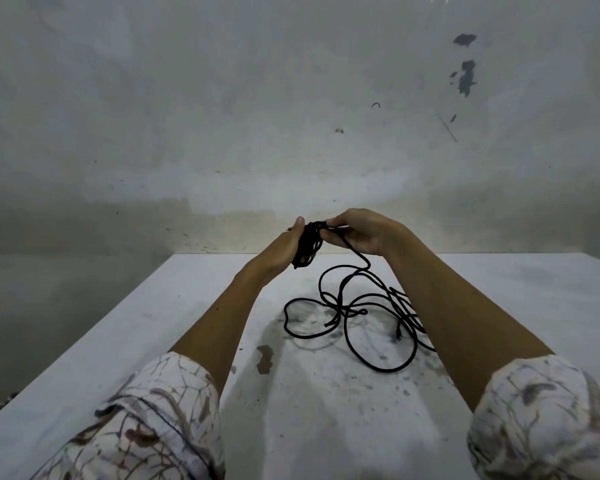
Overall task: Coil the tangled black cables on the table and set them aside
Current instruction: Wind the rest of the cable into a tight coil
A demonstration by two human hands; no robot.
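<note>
Both hands are raised above the white table [153, 341]. A small black coil of cable [307, 245] is wound around my left hand [286, 247], whose palm faces right. My right hand [357, 232] pinches the cable strand at the top of the coil. From there the strand drops to a loose tangle of black cable [361, 317] lying in loops on the table between my forearms. Part of the tangle is hidden behind my right forearm.
The table top is stained with grey marks, including a dark blotch [264, 358] near its middle. A stained grey wall [291, 116] rises just behind the table's far edge. The table's left edge runs diagonally toward me.
</note>
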